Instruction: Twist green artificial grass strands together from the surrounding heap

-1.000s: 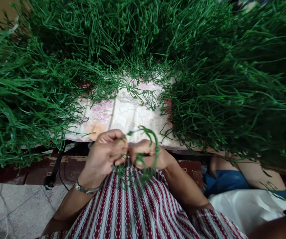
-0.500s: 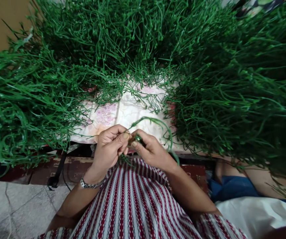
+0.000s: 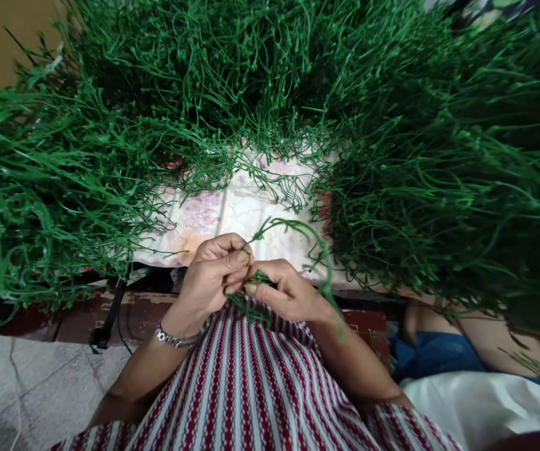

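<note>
Just in front of my striped top, my two hands work close together over the table's near edge. My left hand (image 3: 216, 270), with a metal watch band at the wrist, is closed and pinches a thin green stem (image 3: 293, 223), which looks like plastic. From the pinch the stem arches up and to the right, over my right wrist. My right hand (image 3: 286, 289) is curled around more green stems (image 3: 261, 277), its thumb and index finger pressed together beside my left fingertips. Further green strands hang below both hands, slightly blurred.
Large heaps of tangled green stems (image 3: 195, 75) cover the far side, left and right of the table. A floral cloth (image 3: 251, 207) shows between them. At the lower right is another person's bent leg (image 3: 472, 319), beside white fabric (image 3: 490, 401). A black strap (image 3: 110, 316) hangs at left.
My right hand has lowered slightly, opening a small gap between the hands' upper edges. The arching stem's free end has swung a little to the right; strands below the hands have shifted.
</note>
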The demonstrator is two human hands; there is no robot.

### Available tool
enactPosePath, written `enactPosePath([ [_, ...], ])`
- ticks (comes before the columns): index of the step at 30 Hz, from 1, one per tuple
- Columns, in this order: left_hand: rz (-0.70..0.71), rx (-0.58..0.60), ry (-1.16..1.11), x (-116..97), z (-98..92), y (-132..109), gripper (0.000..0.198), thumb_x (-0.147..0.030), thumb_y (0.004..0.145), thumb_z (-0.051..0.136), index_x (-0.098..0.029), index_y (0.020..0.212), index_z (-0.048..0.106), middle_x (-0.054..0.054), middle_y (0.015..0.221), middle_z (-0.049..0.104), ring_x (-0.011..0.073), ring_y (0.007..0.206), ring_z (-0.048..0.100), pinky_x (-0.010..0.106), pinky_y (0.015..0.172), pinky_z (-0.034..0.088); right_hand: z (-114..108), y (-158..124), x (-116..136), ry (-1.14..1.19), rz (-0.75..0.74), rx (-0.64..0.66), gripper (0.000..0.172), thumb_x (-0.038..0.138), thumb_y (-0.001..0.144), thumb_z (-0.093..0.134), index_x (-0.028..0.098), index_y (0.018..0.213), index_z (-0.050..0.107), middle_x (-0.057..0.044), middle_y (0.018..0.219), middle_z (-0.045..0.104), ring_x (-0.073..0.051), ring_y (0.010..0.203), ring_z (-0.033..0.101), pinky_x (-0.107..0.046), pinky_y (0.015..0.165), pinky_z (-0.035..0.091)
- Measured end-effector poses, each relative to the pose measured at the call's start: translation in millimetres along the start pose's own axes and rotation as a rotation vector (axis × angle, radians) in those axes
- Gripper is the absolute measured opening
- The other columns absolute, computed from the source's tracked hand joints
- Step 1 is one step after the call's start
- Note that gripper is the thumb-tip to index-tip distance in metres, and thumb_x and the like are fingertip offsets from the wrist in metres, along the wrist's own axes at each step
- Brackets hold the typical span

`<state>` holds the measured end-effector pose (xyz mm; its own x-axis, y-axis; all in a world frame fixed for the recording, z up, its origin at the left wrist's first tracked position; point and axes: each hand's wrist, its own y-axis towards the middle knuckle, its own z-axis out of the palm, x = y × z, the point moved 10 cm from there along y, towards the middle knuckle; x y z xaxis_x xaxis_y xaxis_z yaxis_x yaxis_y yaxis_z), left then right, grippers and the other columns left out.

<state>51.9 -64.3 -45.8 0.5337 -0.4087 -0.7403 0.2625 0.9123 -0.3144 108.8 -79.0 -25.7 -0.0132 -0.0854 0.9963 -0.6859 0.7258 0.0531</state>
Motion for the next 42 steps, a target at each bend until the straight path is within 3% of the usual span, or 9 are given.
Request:
enactPosePath([
  [3, -0.029, -0.012, -0.164, -4, -2.1, 0, 0.019, -0.024, 0.062, 0.075, -0.014, 0.064, 0.059, -0.006, 0.048, 0.046, 0.0007, 0.033, 0.023, 0.012, 0.028, 0.023, 3, -4, 3, 0.204, -0.058, -0.003, 0.026, 0.031, 0.084, 0.052, 0.015, 0.064, 0.047, 0.005, 0.054, 0.041, -0.006, 0.047, 0.035, -0.018, 0.045, 0.029],
  [7, 0.098, 0.006, -0.19, -26, -4.8, 0, 0.016, -0.022, 0.067, 0.071, -0.015, 0.063, 0.058, -0.01, 0.04, 0.025, 0.0017, 0.032, 0.02, 0.012, 0.031, 0.026, 7, -15, 20, 0.232, -0.179, 0.11, 0.025, 0.028, 0.084, 0.053, 0.016, 0.063, 0.049, 0.003, 0.055, 0.045, -0.007, 0.049, 0.039, -0.021, 0.048, 0.032],
  [13, 0.121, -0.015, -0.057, -26, -2.9, 4, 0.012, -0.021, 0.073, 0.065, -0.015, 0.066, 0.058, -0.007, 0.042, 0.038, 0.0032, 0.035, 0.028, 0.015, 0.036, 0.031, -45, -24, 23, -0.096, -0.119, -0.216, 0.017, 0.02, 0.087, 0.046, 0.015, 0.074, 0.056, -0.006, 0.073, 0.058, -0.014, 0.069, 0.054, -0.028, 0.066, 0.044],
  [19, 0.178, -0.094, -0.048, -28, -4.7, 16, 0.013, -0.021, 0.074, 0.063, -0.015, 0.066, 0.054, -0.004, 0.05, 0.046, 0.0058, 0.043, 0.041, 0.021, 0.05, 0.04, -42, -13, 7, -0.164, 0.065, -0.311, 0.015, 0.023, 0.09, 0.044, 0.014, 0.085, 0.055, 0.002, 0.062, 0.051, -0.008, 0.053, 0.047, -0.019, 0.053, 0.038],
  [24, 0.246, -0.156, -0.142, -35, -4.7, 26, 0.014, -0.015, 0.076, 0.058, -0.015, 0.065, 0.049, -0.003, 0.063, 0.05, 0.0055, 0.051, 0.045, 0.023, 0.064, 0.045, -37, -2, 13, -0.441, 0.024, -0.367, 0.014, 0.022, 0.089, 0.045, 0.015, 0.083, 0.055, 0.0, 0.069, 0.054, -0.009, 0.063, 0.048, -0.02, 0.061, 0.038],
  [30, 0.327, -0.171, -0.231, -44, -3.6, 32, 0.009, -0.014, 0.079, 0.054, -0.017, 0.07, 0.052, -0.002, 0.069, 0.051, 0.0061, 0.055, 0.047, 0.025, 0.069, 0.048, -41, 2, 12, -0.496, -0.021, -0.417, 0.007, 0.02, 0.084, 0.052, 0.016, 0.087, 0.057, -0.001, 0.077, 0.059, -0.011, 0.07, 0.053, -0.021, 0.067, 0.04],
  [34, 0.248, -0.075, -0.085, -38, -3.4, 31, 0.012, -0.014, 0.073, 0.061, -0.018, 0.085, 0.06, 0.001, 0.091, 0.06, 0.008, 0.065, 0.056, 0.023, 0.068, 0.047, -50, 1, 13, -0.435, -0.052, -0.419, 0.007, 0.019, 0.085, 0.052, 0.016, 0.086, 0.057, -0.001, 0.077, 0.058, -0.011, 0.07, 0.054, -0.021, 0.067, 0.041],
  [38, 0.082, -0.018, 0.071, -14, -8.5, 22, 0.018, -0.016, 0.067, 0.07, -0.014, 0.084, 0.065, 0.002, 0.08, 0.064, 0.01, 0.068, 0.059, 0.019, 0.064, 0.046, -49, 2, 15, -0.422, -0.077, -0.384, 0.007, 0.019, 0.084, 0.053, 0.016, 0.087, 0.058, -0.001, 0.079, 0.059, -0.01, 0.07, 0.054, -0.021, 0.067, 0.041],
  [42, 0.132, -0.049, 0.077, -10, -14.8, 13, 0.021, -0.014, 0.063, 0.073, -0.015, 0.083, 0.066, 0.001, 0.077, 0.066, 0.0096, 0.069, 0.059, 0.018, 0.068, 0.046, -47, 2, 14, -0.415, -0.052, -0.421, 0.009, 0.021, 0.084, 0.055, 0.016, 0.09, 0.058, 0.0, 0.079, 0.06, -0.011, 0.07, 0.055, -0.02, 0.066, 0.041],
])
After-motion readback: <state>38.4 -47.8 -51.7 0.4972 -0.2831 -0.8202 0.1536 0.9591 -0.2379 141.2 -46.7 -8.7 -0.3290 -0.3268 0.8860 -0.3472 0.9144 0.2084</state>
